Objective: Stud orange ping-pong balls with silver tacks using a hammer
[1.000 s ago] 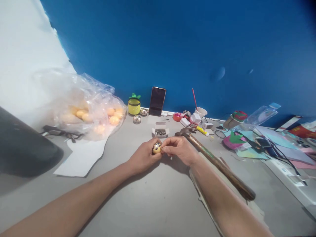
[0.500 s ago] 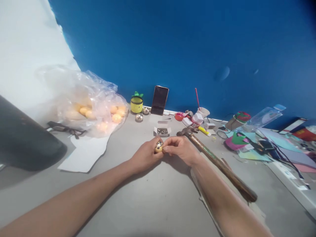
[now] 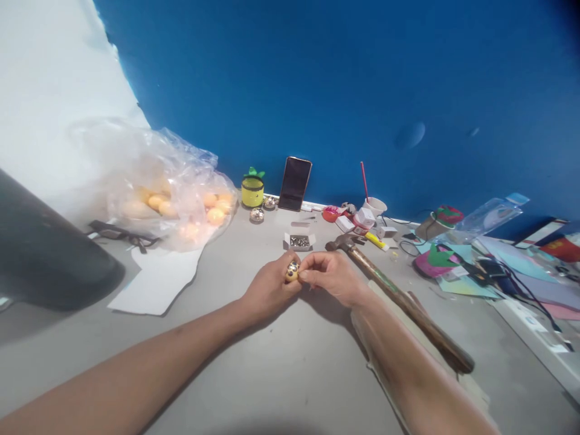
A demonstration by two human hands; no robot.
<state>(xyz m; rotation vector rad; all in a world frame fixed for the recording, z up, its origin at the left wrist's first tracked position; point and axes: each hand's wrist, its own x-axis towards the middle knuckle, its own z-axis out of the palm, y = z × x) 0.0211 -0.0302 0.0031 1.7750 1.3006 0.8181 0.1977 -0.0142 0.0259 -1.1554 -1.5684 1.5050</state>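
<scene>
Blue wall (image 3: pixel 281 78) behind a grey surface (image 3: pixel 263 374); the work occupies the centre. The left hand (image 3: pixel 270 284) is curled around a yellow ball (image 3: pixel 292 272) bearing shiny metallic spots, clamping it just above the surface. The right hand (image 3: pixel 335 277) brings thumb and forefinger together at the ball's right side; whether a piece lies between them cannot be told. Just beyond stands an open box (image 3: pixel 299 248) of small metal pieces (image 3: pixel 299 241); a hammer (image 3: pixel 403 300) lies to the right.

The step in hand appears to be fixing a piece to the ball; the next move calls for a steady left grip and careful fingertip pressure. Compared with the frame one second earlier, the scene sits slightly farther right, the ball shows its spotted side more squarely, and both hands keep nearly the same pose.
</scene>
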